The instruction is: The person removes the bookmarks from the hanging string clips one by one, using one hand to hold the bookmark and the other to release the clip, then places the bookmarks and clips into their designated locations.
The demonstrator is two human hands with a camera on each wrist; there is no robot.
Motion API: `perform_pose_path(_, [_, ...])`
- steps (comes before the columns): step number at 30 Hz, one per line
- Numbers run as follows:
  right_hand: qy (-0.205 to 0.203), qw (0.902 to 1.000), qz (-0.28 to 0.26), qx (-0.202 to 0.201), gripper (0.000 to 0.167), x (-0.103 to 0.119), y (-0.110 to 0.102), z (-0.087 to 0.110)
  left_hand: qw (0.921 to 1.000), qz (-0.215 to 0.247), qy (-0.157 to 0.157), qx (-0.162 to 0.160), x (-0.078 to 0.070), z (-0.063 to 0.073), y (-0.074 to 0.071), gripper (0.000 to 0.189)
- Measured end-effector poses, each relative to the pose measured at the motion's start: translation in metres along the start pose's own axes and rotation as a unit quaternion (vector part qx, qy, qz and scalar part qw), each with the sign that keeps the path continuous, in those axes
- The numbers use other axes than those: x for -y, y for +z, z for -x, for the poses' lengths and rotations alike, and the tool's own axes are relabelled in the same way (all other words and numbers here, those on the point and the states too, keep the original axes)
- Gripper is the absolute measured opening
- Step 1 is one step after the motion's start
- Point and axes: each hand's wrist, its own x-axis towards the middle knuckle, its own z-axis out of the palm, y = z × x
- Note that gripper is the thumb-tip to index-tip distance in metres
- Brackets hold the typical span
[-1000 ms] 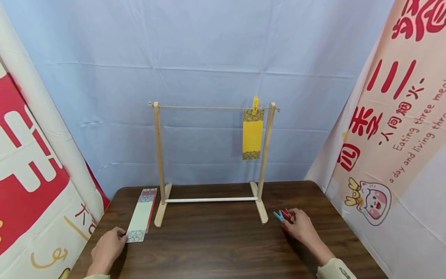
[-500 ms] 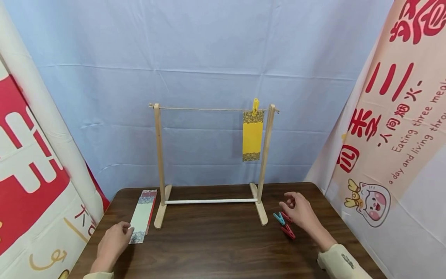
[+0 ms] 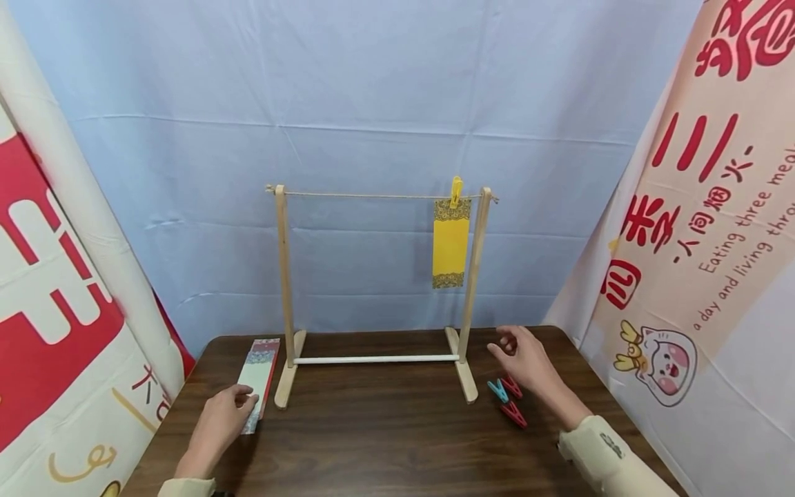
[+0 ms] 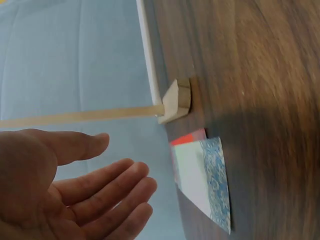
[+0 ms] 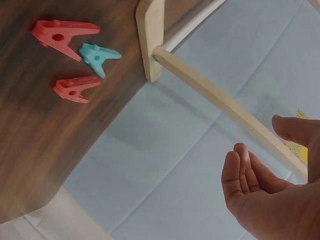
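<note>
In the head view my left hand (image 3: 220,421) hovers over the near part of a pale green card (image 3: 253,379) with blue lace-patterned ends. A red card (image 3: 270,376) shows from underneath it. The left wrist view shows the fingers of that hand relaxed, apart from the cards and holding nothing. My right hand (image 3: 524,359) is raised beyond two red clothespins (image 5: 65,37) and a blue clothespin (image 5: 98,58) lying on the table, its thumb apart from its loosely bent fingers. From the string (image 3: 373,196) hangs a yellow card (image 3: 450,247), clipped by a yellow clothespin (image 3: 456,192).
A wooden frame (image 3: 284,276) stands at the back of the dark brown table (image 3: 385,442), its feet joined by a white rod (image 3: 375,359). Light blue cloth (image 3: 373,83) hangs behind it. Printed banners (image 3: 689,228) flank both sides.
My right hand has left the clothespins on the table and moved up and away from them. My left hand has moved right from the cards' near left corner to over the cards.
</note>
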Motion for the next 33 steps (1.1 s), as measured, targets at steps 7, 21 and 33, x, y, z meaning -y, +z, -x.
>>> perform_pose_path(7, [-0.020, 0.9998, -0.007, -0.006, 0.043, 0.006, -0.006, -0.011, 0.9997, 0.020, 0.011, 0.005, -0.012, -0.002, 0.001, 0.035])
perform_pose_path(21, [-0.062, 0.9979, -0.004, -0.017, 0.042, 0.024, -0.017, -0.023, 0.9962, 0.078, 0.029, 0.023, -0.040, -0.006, 0.004, 0.037])
perform_pose_path(33, [-0.083, 0.9962, -0.011, -0.024, 0.041, 0.033, -0.031, -0.038, 0.9919, 0.103, 0.065, 0.036, -0.077, -0.015, 0.005, 0.050])
